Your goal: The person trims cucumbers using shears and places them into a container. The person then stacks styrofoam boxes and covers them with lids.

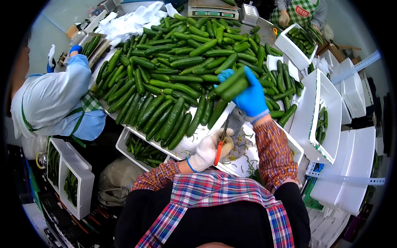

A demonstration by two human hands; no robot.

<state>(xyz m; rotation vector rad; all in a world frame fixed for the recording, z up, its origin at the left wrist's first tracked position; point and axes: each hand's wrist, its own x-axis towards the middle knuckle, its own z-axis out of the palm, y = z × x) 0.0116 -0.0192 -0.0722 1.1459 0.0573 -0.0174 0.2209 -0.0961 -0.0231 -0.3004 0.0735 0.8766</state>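
Observation:
My left hand (205,151), in a white knit glove, is closed around orange-handled scissors (218,153), whose dark blades point up and away from me. Two cucumbers (236,88) lie side by side in my right hand (254,98), which wears a blue glove and is raised over the near right edge of the pile. A large heap of green cucumbers (182,62) covers the white work surface before me, with a neat row along its near left side. Cut stems and green scraps (244,159) lie close to my left hand.
White foam boxes holding cucumbers stand at the right (338,124), far right (281,43) and lower left (84,177). One co-worker (58,99) is at the left, another (295,14) at the back right. A scale (213,12) and white cloths (130,20) are at the back.

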